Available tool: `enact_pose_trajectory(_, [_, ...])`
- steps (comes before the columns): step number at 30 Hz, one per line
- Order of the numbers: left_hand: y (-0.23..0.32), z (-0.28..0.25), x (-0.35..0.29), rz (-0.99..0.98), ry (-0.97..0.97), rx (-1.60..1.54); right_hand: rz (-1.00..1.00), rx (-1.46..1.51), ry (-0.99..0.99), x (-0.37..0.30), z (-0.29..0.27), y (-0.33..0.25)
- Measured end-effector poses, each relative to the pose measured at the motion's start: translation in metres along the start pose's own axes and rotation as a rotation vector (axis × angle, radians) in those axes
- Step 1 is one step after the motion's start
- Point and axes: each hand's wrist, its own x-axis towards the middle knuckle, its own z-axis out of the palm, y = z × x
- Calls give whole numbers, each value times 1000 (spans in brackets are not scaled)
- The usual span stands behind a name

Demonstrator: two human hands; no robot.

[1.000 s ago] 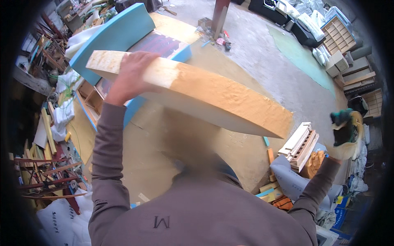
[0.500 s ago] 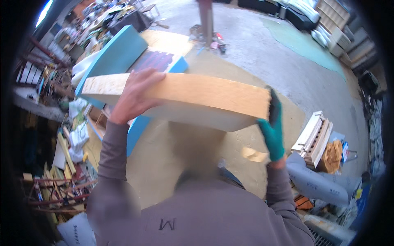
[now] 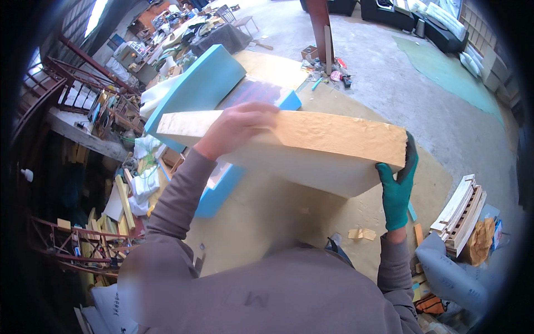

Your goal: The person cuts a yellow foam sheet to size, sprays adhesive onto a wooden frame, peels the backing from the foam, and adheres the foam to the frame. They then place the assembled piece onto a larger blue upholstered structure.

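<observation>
A thick foam slab is held up in front of me, its yellowish edge facing up and its pale broad face toward me. My bare left hand grips the top edge left of the middle, fingers over the far side. At the slab's right end, my right hand in a green and black glove clasps the corner, thumb on the near face. Beyond the slab, partly hidden by it, stands a sofa-like frame faced with light blue foam.
Scraps of wood and foam lie piled at left, beside a red metal lattice. A dark red post rises beyond. White slatted wooden pieces and a grey wrapped roll lie at right. Small yellowish scraps are on the floor.
The whole view has shifted, so the surroundings and the slab sit farther right in the picture. Both hands keep their hold on the foam slab.
</observation>
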Motion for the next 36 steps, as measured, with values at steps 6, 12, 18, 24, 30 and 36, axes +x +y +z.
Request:
enact_pose_trajectory(6, [-27,-20,60,331,-149,335,-482,-584,20,9,53,-82])
enact_pose_trajectory(12, [-50,-8,100,501,-116,109,-433,-941,-140,50,183,-88])
enact_pose_trajectory(18, [-88,-21,82,242,-356,-207,-384,-813,135,46,191,-78])
enact_pose_trajectory(24, [-101,-9,72,277,-365,-332,-50,-639,385,23,205,-81])
enact_pose_trajectory(30, [-98,-13,73,365,-334,-287,17,-430,415,34,195,-78])
enact_pose_trajectory(36, [-85,-8,84,426,-357,-173,28,-292,481,36,188,-76])
